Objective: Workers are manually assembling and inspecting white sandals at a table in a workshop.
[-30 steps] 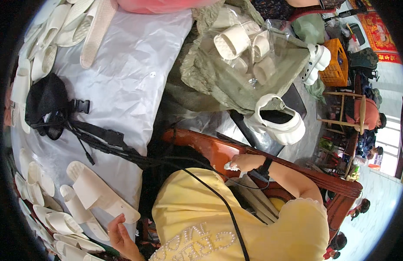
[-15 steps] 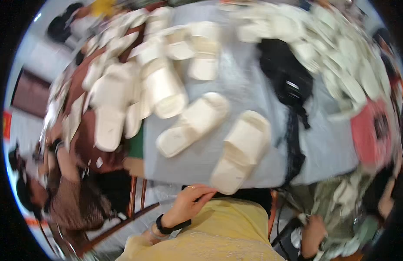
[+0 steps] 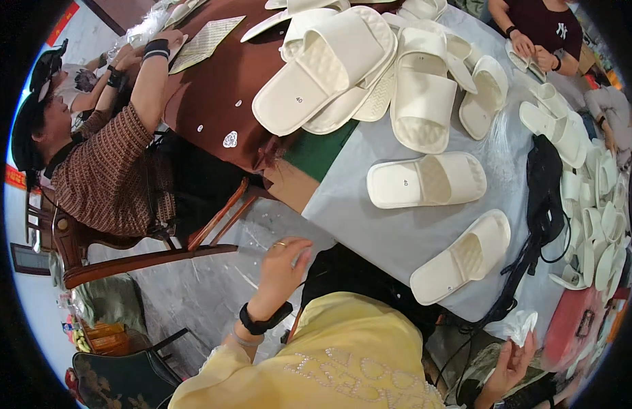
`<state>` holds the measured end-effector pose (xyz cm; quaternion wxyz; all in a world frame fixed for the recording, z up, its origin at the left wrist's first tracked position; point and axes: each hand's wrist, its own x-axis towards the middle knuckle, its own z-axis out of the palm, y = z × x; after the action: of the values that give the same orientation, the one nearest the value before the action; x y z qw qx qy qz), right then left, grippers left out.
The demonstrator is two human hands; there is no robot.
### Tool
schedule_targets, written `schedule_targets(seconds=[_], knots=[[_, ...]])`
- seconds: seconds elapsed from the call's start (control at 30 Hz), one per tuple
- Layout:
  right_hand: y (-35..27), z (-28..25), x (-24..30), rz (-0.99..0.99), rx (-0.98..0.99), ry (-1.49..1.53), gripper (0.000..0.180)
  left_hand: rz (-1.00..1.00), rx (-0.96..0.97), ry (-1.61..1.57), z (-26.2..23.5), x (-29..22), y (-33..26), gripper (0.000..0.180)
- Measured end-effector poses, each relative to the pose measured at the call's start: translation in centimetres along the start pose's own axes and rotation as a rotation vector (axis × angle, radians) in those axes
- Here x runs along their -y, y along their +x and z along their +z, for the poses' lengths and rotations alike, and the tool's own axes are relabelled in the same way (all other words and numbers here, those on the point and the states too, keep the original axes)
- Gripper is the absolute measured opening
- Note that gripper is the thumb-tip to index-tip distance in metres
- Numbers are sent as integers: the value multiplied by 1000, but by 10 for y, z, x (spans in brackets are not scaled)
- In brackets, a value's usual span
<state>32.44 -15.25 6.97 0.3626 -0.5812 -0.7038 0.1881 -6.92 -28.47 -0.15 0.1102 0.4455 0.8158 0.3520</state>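
Observation:
My left hand (image 3: 283,273), with a ring and a black wristband, hovers off the table's near edge. Its fingers are loosely bent and apart, with nothing in them. At the lower right my right hand (image 3: 512,367) pinches a crumpled white piece (image 3: 520,326), thin like plastic film or tissue; I cannot tell which. A cream slipper (image 3: 459,259) lies by the table edge, nearest to both hands. Beyond it a second cream slipper (image 3: 425,180) lies on its sole. Several more are piled farther back, including a large slipper (image 3: 323,71) on top.
A grey cover (image 3: 370,238) lies on the table beside a brown surface (image 3: 214,102). A black bag (image 3: 544,184) with straps and a red-pink case (image 3: 568,327) are at the right. A co-worker (image 3: 104,157) sits left; another person (image 3: 548,41) handles slippers at the far right.
The view has swung left, so the table sits farther right. My left hand is now away from the near slipper it was beside. My right hand has risen, showing the white piece.

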Motion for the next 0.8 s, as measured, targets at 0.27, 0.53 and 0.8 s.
schedule_targets(seconds=[0.27, 0.53, 0.8], knots=[[31, 79, 71, 69, 1032, 802, 61, -114, 659, -942, 39, -64, 12, 50], [43, 141, 95, 141, 1385, 1040, 56, -10, 332, -708, 28, -66, 14, 44], [127, 206, 176, -155, 1331, 675, 50, -33, -378, 39, -4, 7, 56, 34]])
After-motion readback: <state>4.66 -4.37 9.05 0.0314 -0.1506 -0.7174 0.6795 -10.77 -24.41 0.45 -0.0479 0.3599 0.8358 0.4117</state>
